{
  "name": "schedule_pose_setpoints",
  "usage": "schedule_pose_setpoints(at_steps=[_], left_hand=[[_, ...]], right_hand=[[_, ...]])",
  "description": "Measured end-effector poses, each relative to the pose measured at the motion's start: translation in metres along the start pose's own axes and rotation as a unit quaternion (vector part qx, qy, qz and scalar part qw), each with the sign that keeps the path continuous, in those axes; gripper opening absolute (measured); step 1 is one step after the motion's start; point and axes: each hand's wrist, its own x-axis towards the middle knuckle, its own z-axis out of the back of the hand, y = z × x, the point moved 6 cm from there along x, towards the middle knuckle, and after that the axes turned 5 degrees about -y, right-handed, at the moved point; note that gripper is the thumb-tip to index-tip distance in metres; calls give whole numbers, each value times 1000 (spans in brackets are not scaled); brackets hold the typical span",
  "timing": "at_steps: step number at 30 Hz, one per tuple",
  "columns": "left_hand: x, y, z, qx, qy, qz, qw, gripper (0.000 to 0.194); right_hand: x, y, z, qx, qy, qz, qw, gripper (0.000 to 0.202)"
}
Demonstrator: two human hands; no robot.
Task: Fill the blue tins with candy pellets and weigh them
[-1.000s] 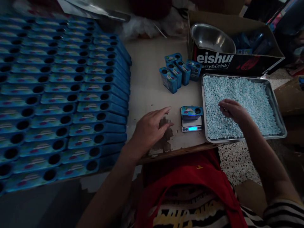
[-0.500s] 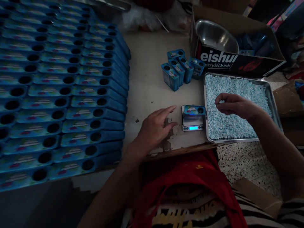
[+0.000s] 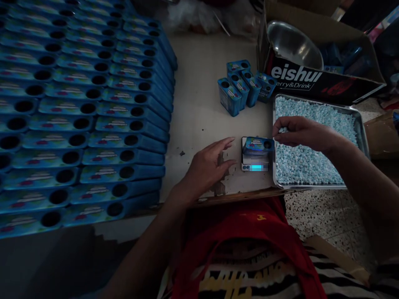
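My left hand [image 3: 210,164] is empty, thumb and fingers apart, just left of a small digital scale [image 3: 246,162] with a lit blue display. A blue plastic candy box [image 3: 254,145] with a round dark hole in its top stands on the scale. My right hand [image 3: 296,133] is pinched around a few small pale-blue candies [image 3: 283,130], right beside the box's hole end and over the left rim of a metal tray [image 3: 311,187]. Loose candies [image 3: 305,166] of the same kind fill that tray.
Rows of blue boxes [image 3: 102,141] cover the table's left side. Several more boxes [image 3: 230,97] stand behind the scale. At the back right, a cardboard carton [image 3: 336,87] holds a steel bowl [image 3: 294,43] and blue boxes. The table's front edge [image 3: 237,197] runs close to me.
My right hand has moved left from over the tray toward the box on the scale, still pinching candies. My left hand stays open beside the scale. The view has shifted slightly.
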Motion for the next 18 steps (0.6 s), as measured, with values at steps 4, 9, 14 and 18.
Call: schedule_pose_setpoints(at_steps=[4, 9, 14, 18], left_hand=[[4, -1, -1, -22, 3, 20, 1000, 66], [12, -3, -9, -61, 7, 61, 996, 72], [16, -5, -18, -91, 9, 70, 993, 77], [17, -5, -21, -85, 9, 84, 993, 78]], right_hand=[[-5, 4, 1, 41, -23, -6, 999, 23], [-14, 1, 8, 30, -34, -2, 999, 21], [-23, -9, 15, 2, -31, -1, 1000, 23], [-28, -16, 18, -7, -45, -3, 999, 26]])
